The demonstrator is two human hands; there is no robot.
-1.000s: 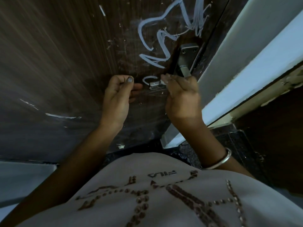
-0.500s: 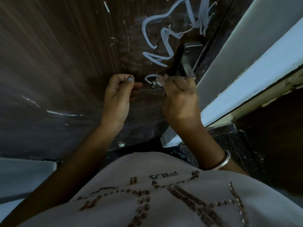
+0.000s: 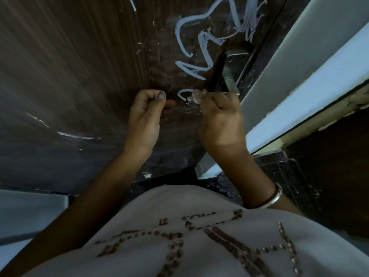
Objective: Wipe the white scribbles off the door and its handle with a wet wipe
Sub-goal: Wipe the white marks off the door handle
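– At six o'clock in the view, on the pale shirt (image 3: 199, 204), we read a small mark, upside down to the camera, as FILA. The studded pattern below it we cannot read. Any writing on the door?

– We record white scribbles (image 3: 199, 43) on the dark door (image 3: 79, 66), from twelve to one o'clock. They are looping strokes with no legible word. A small white loop (image 3: 182, 93) lies just at nine o'clock of the lever tip.

– Handle position?

– The handle (image 3: 236, 58) is at one o'clock, beside the white frame (image 3: 299, 56).

– Hands?

– The right hand (image 3: 219, 118), with a bangle (image 3: 276, 198) on its wrist, has its fingers curled over the lever and its back toward us. We cannot tell whether a wet wipe lies under those fingers. The left hand (image 3: 143, 118), at nine o'clock of the right and apart from it, is a closed fist close against the door, thumb laid on forefinger. We see nothing in it.
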